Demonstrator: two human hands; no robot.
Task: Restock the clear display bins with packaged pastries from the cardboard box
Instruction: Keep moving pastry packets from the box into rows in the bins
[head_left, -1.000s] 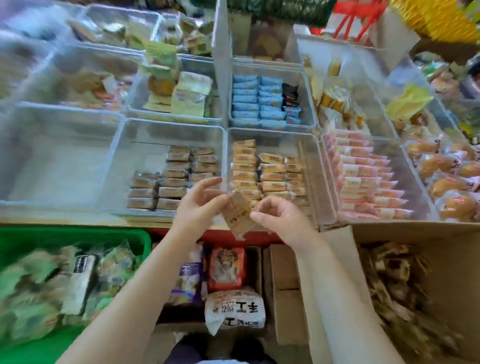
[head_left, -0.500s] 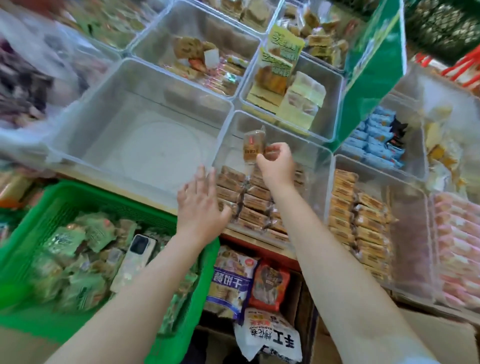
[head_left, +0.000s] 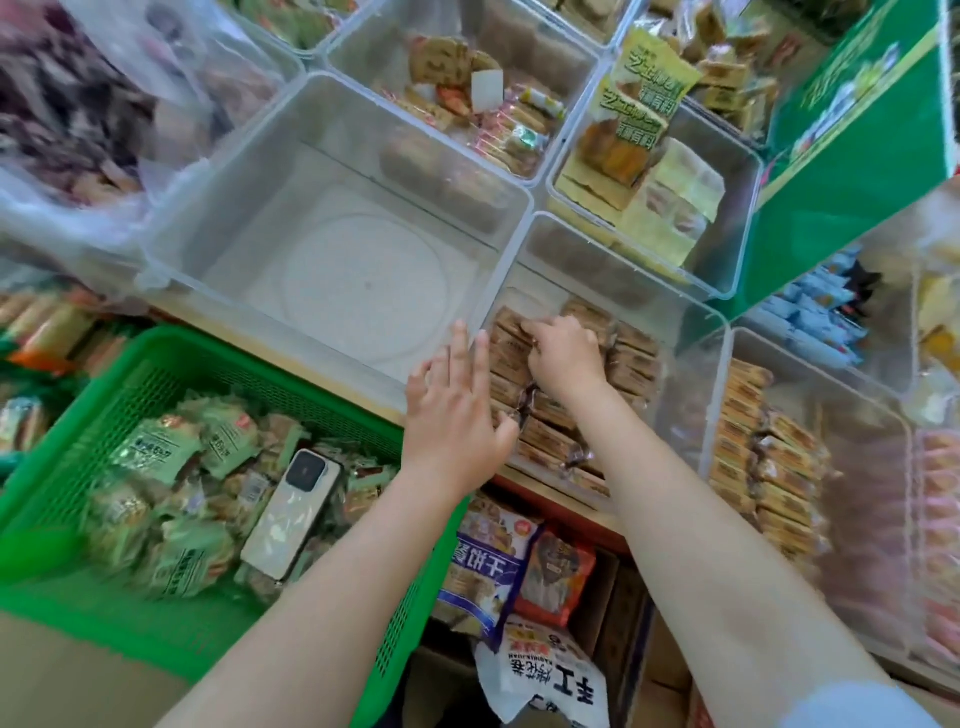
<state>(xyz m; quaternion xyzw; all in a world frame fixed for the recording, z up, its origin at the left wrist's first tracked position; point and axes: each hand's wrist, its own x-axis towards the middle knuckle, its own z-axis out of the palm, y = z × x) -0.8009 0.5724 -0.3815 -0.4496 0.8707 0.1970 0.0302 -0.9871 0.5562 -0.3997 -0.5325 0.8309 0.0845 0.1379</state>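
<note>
Right hand (head_left: 563, 358) pinches a brown pastry pack (head_left: 522, 328) low in the bin (head_left: 691, 332); left hand (head_left: 452, 410) flat-fingered, steadying the rim; seat the pack flush with its row.

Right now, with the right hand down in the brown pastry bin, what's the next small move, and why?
Probably let go and lift the right hand out. Its fingers are curled on a packet among the brown pastry rows in the clear bin, so it looks seated. The left hand rests open at the bin's near corner, holding nothing.
</note>
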